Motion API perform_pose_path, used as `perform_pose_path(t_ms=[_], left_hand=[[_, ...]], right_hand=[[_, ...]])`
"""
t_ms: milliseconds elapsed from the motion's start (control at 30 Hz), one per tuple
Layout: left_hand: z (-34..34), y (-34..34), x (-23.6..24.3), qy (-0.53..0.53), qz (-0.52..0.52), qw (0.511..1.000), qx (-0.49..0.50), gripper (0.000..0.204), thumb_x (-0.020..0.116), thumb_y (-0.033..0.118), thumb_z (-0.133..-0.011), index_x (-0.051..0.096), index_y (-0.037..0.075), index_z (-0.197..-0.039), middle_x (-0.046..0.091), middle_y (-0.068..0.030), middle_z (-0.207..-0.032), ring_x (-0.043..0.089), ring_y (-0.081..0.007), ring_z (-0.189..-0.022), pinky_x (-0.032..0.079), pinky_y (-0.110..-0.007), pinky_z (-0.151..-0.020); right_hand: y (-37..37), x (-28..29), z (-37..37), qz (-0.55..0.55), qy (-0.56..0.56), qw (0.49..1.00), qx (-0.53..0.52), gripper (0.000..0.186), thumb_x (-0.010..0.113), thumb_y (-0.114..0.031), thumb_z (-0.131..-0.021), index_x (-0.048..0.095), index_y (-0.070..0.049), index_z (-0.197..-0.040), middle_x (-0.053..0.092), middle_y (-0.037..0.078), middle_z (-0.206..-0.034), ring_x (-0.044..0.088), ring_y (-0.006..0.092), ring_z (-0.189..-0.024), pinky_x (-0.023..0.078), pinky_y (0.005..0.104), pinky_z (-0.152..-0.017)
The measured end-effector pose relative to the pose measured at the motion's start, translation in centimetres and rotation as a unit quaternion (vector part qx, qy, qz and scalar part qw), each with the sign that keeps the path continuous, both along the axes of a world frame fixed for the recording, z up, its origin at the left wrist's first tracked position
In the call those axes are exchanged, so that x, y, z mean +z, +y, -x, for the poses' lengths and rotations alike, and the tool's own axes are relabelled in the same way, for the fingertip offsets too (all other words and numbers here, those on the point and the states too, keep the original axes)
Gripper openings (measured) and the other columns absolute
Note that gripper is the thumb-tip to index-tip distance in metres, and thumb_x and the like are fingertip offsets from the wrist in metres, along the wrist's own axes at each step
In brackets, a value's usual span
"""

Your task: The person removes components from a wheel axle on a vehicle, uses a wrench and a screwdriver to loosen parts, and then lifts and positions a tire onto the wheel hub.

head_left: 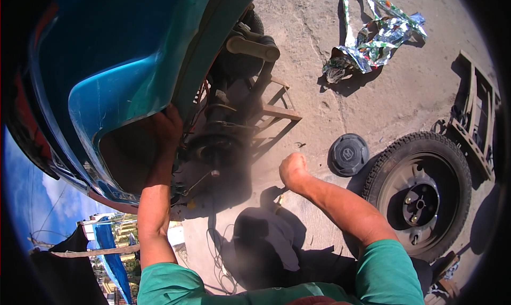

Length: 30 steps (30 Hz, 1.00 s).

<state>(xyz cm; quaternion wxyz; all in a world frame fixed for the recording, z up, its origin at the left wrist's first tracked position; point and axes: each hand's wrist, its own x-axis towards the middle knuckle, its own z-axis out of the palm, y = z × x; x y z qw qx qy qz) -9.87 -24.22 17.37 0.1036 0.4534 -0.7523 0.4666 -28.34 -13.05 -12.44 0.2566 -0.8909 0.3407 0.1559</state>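
My left arm reaches up to the teal vehicle body (128, 81). My left hand (169, 126) is in shade, its fingers closed over the panel's lower edge, beside a dark opening (125, 150). Just right of it is the uncovered wheel hub (215, 145), with a thin rod angling down from it. My right hand (294, 171) makes a fist above the ground, apart from the vehicle. What it holds, if anything, is hidden; a small yellowish piece (279, 201) shows just below it.
A metal stand (279, 112) is beside the axle. A black round cap (348, 154) and a removed wheel (426, 196) lie at right, near a rusty metal frame (471, 113). Crumpled foil wrapping (375, 41) lies far right. A cable (218, 257) runs along the ground near me.
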Motion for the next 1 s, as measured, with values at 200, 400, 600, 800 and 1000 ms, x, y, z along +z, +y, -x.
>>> perform_pose_path(t_ms=[200, 400, 600, 800, 1000], left_hand=[[0.0, -0.1, -0.1, -0.004, -0.005, 1.000, -0.006, 0.063, 0.054, 0.033, -0.102, 0.038, 0.000, -0.153, 0.040, -0.0322, -0.150, 0.042, -0.0493, -0.136, 0.032, -0.059, -0.114], [-1.6, -1.3, -1.2, 0.033, 0.024, 0.999, -0.021, 0.061, 0.057, 0.028, -0.101, 0.039, 0.003, -0.154, 0.040, -0.0285, -0.154, 0.037, -0.0464, -0.143, 0.026, -0.058, -0.119], [-2.4, -0.5, -1.1, 0.082, -0.022, 0.994, 0.074, 0.059, 0.060, 0.024, -0.101, 0.040, 0.007, -0.154, 0.039, -0.0238, -0.156, 0.035, -0.0417, -0.145, 0.025, -0.057, -0.121], [-2.7, -0.6, -1.2, 0.075, 0.008, 0.996, 0.042, 0.056, 0.057, 0.026, -0.103, 0.042, 0.007, -0.153, 0.041, -0.0241, -0.155, 0.038, -0.0421, -0.142, 0.027, -0.057, -0.119], [-0.3, -0.6, -0.6, 0.009, -0.001, 0.999, -0.039, 0.053, 0.053, 0.031, -0.105, 0.046, 0.004, -0.150, 0.040, -0.0259, -0.155, 0.036, -0.0441, -0.144, 0.026, -0.057, -0.120]], right_hand=[[-0.1, 0.8, 0.2, -0.001, 0.010, 1.000, 0.009, 0.024, 0.078, -0.020, -0.073, 0.080, -0.020, -0.097, 0.074, -0.003, -0.089, 0.071, 0.0228, -0.066, 0.041, 0.0391, -0.039], [-0.2, 2.0, 0.7, -0.013, 0.028, 0.999, 0.013, 0.026, 0.079, -0.021, -0.072, 0.080, -0.021, -0.098, 0.074, -0.004, -0.090, 0.069, 0.0216, -0.068, 0.042, 0.0391, -0.040], [-0.2, 3.1, 1.4, -0.009, 0.023, 1.000, 0.019, 0.021, 0.076, -0.018, -0.074, 0.080, -0.020, -0.094, 0.074, -0.003, -0.086, 0.068, 0.0222, -0.065, 0.037, 0.0394, -0.041], [0.0, 4.1, 1.8, 0.001, 0.019, 1.000, 0.016, 0.015, 0.075, -0.016, -0.073, 0.079, -0.018, -0.087, 0.072, -0.001, -0.078, 0.065, 0.0244, -0.058, 0.032, 0.0412, -0.040], [-0.2, 2.0, 0.5, -0.017, 0.036, 0.999, 0.005, 0.020, 0.076, -0.020, -0.068, 0.079, -0.020, -0.088, 0.073, -0.001, -0.082, 0.066, 0.0241, -0.062, 0.037, 0.0424, -0.039]])
